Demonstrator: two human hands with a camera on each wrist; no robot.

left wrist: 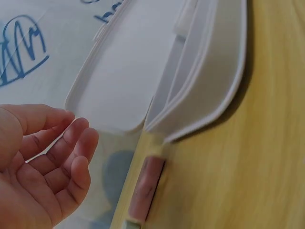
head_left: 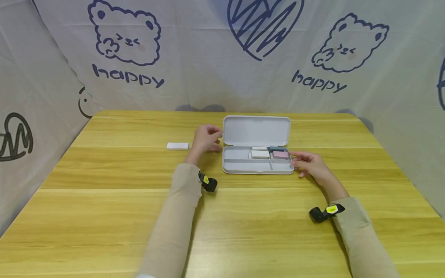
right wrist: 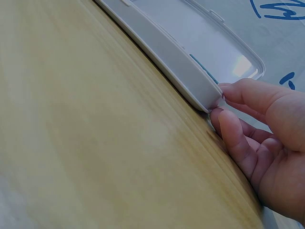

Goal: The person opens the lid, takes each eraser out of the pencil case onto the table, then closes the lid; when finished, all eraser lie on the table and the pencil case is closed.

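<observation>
Pencil case lies open, pink block inside

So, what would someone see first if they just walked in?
Probably the open white rectangular case, toward the back of the yellow wood-grain table, with pink and white rectangular blocks inside. Then the dark-blue line-drawn bear faces, up on the white cloth behind, with "happy" written below each. The person's bare left grip and right grip would catch the eye too, at the case's two ends.
</observation>
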